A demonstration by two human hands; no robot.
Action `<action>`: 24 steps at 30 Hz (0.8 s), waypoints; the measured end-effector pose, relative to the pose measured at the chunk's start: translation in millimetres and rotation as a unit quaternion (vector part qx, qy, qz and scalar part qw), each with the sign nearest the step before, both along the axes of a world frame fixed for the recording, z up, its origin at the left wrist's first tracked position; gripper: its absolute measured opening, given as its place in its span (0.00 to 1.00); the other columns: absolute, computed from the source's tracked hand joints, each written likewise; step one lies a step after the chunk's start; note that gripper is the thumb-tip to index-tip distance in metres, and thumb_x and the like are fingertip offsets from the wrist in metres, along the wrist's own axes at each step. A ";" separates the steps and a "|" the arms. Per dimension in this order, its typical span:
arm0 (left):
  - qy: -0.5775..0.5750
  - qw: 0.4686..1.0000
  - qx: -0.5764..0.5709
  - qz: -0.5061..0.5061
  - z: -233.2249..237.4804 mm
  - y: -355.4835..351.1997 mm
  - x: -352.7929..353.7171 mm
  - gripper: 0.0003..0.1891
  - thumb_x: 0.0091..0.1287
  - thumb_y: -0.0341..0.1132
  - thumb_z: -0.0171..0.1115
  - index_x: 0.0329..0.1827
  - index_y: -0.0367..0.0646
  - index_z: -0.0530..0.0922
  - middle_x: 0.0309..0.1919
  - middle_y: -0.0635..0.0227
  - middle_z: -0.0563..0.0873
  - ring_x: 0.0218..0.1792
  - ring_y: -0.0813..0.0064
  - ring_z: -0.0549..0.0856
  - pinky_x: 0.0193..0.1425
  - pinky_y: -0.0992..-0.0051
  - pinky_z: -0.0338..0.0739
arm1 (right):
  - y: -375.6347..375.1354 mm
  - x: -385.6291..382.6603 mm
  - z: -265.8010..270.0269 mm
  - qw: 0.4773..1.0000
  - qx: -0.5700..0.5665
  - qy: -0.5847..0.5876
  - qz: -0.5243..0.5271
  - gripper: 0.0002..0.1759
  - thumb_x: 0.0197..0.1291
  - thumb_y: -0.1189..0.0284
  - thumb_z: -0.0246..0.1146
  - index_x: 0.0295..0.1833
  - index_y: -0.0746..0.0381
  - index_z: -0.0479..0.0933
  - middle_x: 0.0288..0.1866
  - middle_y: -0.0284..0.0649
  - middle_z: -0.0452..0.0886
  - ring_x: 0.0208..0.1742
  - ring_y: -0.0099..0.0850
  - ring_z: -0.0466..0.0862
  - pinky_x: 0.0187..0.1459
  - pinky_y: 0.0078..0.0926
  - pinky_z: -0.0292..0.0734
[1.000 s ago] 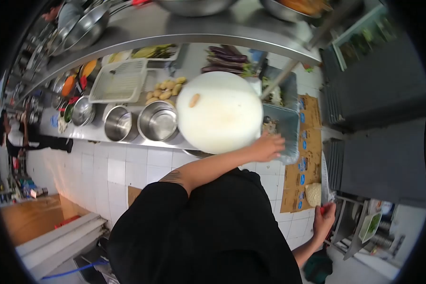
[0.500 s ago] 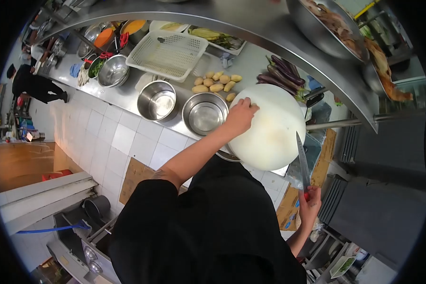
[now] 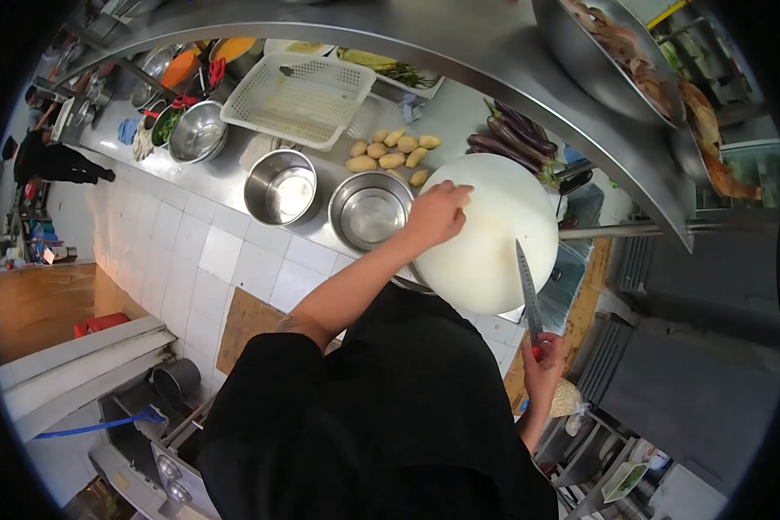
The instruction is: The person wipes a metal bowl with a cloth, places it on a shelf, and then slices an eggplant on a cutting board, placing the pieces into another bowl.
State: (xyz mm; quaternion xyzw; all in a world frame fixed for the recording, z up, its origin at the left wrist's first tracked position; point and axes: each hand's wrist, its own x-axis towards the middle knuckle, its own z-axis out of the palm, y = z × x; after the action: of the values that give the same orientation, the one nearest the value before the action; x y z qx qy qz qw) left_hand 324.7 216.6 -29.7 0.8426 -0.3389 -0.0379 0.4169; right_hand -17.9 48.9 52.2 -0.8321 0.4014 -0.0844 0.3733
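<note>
My left hand [image 3: 438, 212] rests on the left part of a round white cutting board [image 3: 503, 251], its fingers bent; whether anything is under them cannot be made out. In my right hand [image 3: 542, 357] is the red handle of a long knife [image 3: 528, 290], whose blade lies over the board's right side, tip pointing away from me. Peeled-looking yellow potatoes [image 3: 392, 160] lie in a group beyond the board's left edge. Several purple eggplants [image 3: 513, 143] lie behind the board.
Two steel pots [image 3: 281, 187] [image 3: 370, 211] stand left of the board. Behind them is a white perforated basket [image 3: 300, 98]. A steel shelf [image 3: 459, 65] crosses above the counter, bearing a large bowl [image 3: 611, 65]. A person [image 3: 54, 160] in dark clothes stands far left.
My right hand has moved left with the knife, bringing more of the blade over the board. My left hand stays on the board. The view has shifted slightly.
</note>
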 end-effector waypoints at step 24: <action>-0.273 0.901 0.038 0.335 25.0 203.3 75.1 0.19 0.70 0.33 0.71 0.63 0.40 0.84 0.61 0.52 0.85 0.63 0.49 0.81 0.70 0.54 0.74 | 4.2 141.4 -71.6 0.974 -0.148 -0.102 0.138 0.21 0.62 0.76 0.69 0.60 0.63 0.75 0.44 0.58 0.84 0.46 0.58 0.87 0.48 0.51 0.83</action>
State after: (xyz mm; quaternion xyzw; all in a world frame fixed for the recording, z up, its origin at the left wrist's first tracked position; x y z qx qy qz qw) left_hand 399.9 419.9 -4.8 0.8990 -0.1356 0.3224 0.2634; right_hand 123.5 53.1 -19.5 -0.9125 0.2257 -0.1746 0.2930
